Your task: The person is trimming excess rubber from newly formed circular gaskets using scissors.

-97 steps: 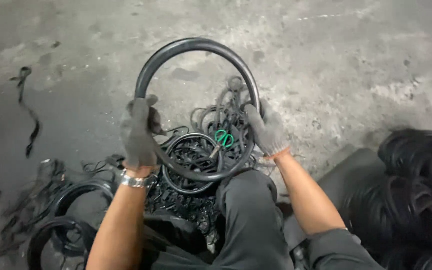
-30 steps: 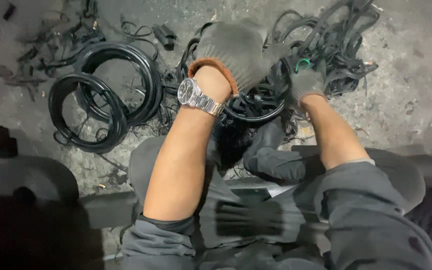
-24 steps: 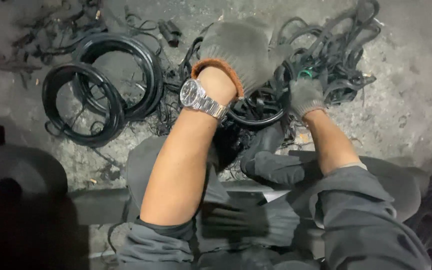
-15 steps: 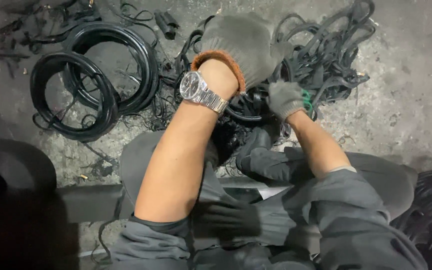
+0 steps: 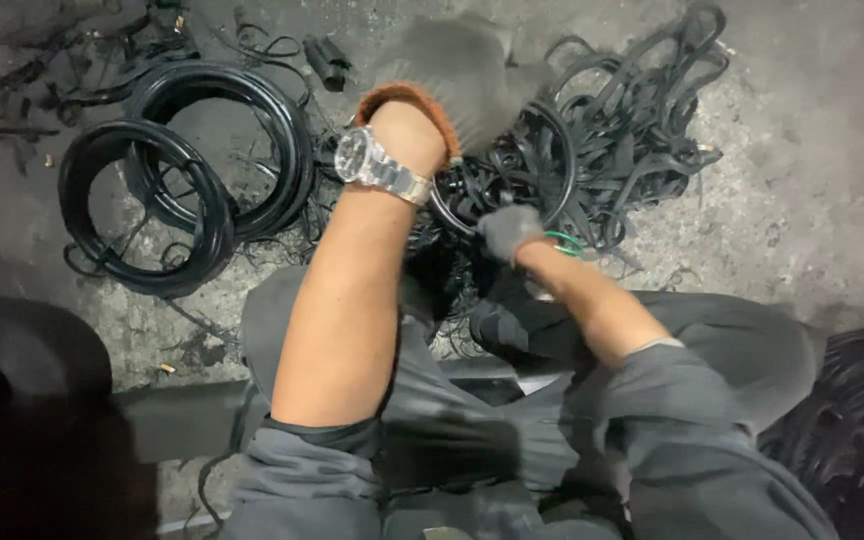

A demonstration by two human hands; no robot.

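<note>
My left hand [image 5: 457, 85], in a grey glove with an orange cuff and a metal watch on the wrist, reaches over a tangled pile of black rubber strips and rings [image 5: 632, 130]. Its fingers are blurred and turned away, so its grip is hidden. Nearer my knees, my right hand [image 5: 508, 230], also gloved grey, is closed in a fist at the lower edge of a black rubber ring [image 5: 560, 160] in the pile. A small green ring [image 5: 564, 240] lies right beside that fist.
Two large black rubber hoops [image 5: 177, 170] lie overlapped on the concrete floor to the left, with scraps [image 5: 42, 60] beyond them. More stacked black rings [image 5: 857, 420] sit at the lower right. My knees and grey trousers [image 5: 712, 340] fill the foreground.
Earlier both hands held a large black ring up; now they are down in the pile. Over the last second my right hand has drawn back toward my knees and closed.
</note>
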